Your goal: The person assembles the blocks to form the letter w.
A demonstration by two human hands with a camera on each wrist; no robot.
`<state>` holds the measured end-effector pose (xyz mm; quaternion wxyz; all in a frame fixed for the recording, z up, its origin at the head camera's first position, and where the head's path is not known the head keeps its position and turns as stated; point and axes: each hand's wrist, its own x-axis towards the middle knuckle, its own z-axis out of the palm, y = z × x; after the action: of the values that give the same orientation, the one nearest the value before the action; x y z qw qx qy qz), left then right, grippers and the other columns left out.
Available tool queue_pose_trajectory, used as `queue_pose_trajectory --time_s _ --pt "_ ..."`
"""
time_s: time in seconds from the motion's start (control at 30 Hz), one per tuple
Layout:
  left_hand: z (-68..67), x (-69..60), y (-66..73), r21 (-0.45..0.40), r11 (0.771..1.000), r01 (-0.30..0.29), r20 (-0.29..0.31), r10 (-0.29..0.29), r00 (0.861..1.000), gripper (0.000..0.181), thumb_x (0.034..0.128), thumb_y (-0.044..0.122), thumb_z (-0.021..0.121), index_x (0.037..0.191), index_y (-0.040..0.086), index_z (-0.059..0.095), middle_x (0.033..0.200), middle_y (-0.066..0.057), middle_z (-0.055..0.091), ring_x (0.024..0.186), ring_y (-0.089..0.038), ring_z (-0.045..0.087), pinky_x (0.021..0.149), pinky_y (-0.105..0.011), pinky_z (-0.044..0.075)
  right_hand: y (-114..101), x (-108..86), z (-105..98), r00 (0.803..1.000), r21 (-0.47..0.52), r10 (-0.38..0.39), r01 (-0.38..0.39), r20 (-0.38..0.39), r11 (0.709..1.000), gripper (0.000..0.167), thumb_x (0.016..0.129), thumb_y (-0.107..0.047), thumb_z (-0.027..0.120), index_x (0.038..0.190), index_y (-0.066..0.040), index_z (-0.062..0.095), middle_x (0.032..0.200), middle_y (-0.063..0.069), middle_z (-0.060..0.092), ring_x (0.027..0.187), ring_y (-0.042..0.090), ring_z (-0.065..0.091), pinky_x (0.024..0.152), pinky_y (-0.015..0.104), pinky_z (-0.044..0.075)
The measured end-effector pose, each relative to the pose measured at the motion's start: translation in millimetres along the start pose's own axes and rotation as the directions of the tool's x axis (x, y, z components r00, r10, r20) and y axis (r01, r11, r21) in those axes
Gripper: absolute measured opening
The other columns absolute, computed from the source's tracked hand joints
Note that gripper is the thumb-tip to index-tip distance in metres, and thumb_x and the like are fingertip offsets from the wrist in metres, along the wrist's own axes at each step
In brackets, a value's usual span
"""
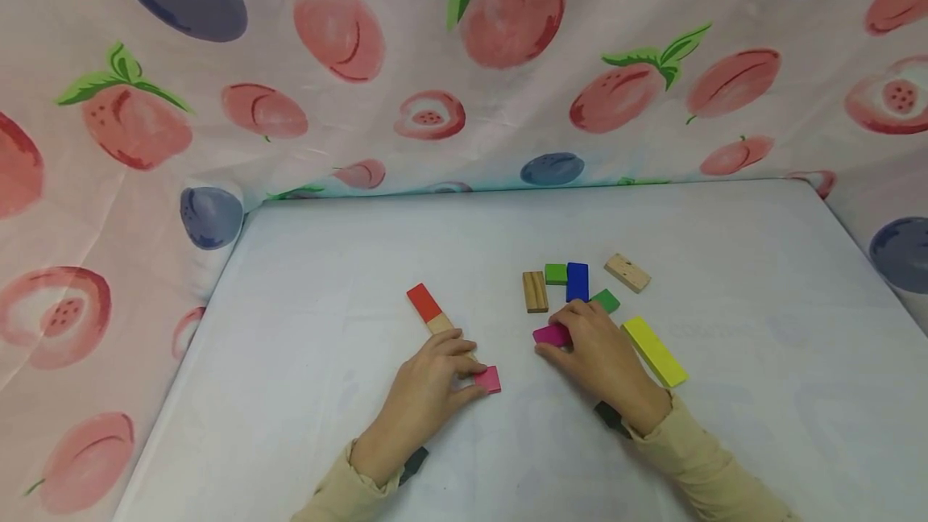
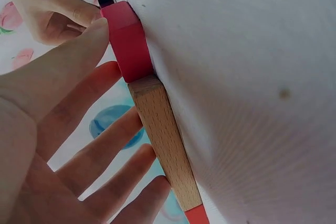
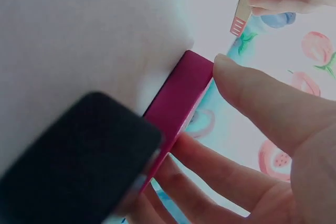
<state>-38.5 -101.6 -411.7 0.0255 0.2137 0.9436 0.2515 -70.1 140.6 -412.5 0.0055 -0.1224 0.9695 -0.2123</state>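
In the head view, a row of blocks slants across the table left of centre: a red block [image 1: 424,302], a plain wooden block [image 1: 439,323] and a pink block [image 1: 488,379]. My left hand [image 1: 428,377] pinches the pink block between thumb and index finger. Its other fingers lie along the wooden block [image 2: 165,140], which meets the pink block [image 2: 128,40] end to end in the left wrist view. My right hand [image 1: 602,357] grips a magenta block [image 1: 553,335] by thumb and fingers, low over or on the table. That magenta block [image 3: 181,87] fills the middle of the right wrist view.
Beyond the right hand lie a striped wooden block [image 1: 535,292], a green block [image 1: 556,274], a blue block [image 1: 577,282], another green block [image 1: 605,300] and a pale wooden block [image 1: 627,273]. A long yellow block [image 1: 655,351] lies right of it. Fruit-printed cloth [image 1: 507,103] hangs behind the white table [image 1: 326,264].
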Motion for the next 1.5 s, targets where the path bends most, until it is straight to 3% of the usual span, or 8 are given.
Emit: queue_pose_trajectory --time_s 0.23,0.53,1.17,1.5 --pt "1.0 -0.5 -2.0 -0.001 1.0 -0.001 -0.01 0.001 1.0 0.023 0.0784 0.029 0.085 0.098 0.018 0.081 0.12 -0.001 0.07 0.132 -0.022 0.051 0.096 -0.043 0.055 -3 5.0 1 0.998 0.041 -0.031 0.029 0.05 0.999 0.037 0.082 -0.026 0.082 0.107 -0.001 0.072 0.11 0.013 0.065 0.102 0.028 0.054 0.082 0.04 0.058" --pt "0.9 -0.2 -2.4 -0.016 1.0 0.012 0.002 -0.012 1.0 0.023 0.0786 0.029 0.085 0.098 0.018 0.081 0.122 -0.001 0.069 0.132 -0.021 0.05 0.097 -0.043 0.054 -7 9.1 2 0.985 0.101 -0.11 0.097 0.132 0.99 0.042 0.082 -0.023 0.082 0.116 -0.001 0.07 0.121 0.015 0.062 0.109 0.029 0.056 0.084 0.038 0.058" --pt "-0.2 -0.8 -2.3 -0.012 1.0 0.015 -0.001 -0.015 1.0 0.023 0.0788 0.031 0.084 0.099 0.019 0.082 0.122 -0.001 0.069 0.133 -0.021 0.05 0.097 -0.043 0.054 -11 11.7 5 0.961 0.153 -0.236 0.214 0.146 0.965 0.039 0.083 -0.019 0.082 0.116 -0.002 0.07 0.124 0.011 0.061 0.113 0.025 0.058 0.095 0.041 0.054" --pt "0.4 -0.4 -3.0 -0.02 1.0 0.018 0.006 -0.018 1.0 0.024 0.0805 0.033 0.083 0.1 0.019 0.081 0.123 -0.001 0.069 0.133 -0.022 0.05 0.098 -0.044 0.053 -14 17.0 7 0.927 0.148 -0.335 0.312 0.168 0.938 0.039 0.083 -0.015 0.081 0.116 0.001 0.07 0.121 0.008 0.061 0.114 0.023 0.059 0.098 0.04 0.053"
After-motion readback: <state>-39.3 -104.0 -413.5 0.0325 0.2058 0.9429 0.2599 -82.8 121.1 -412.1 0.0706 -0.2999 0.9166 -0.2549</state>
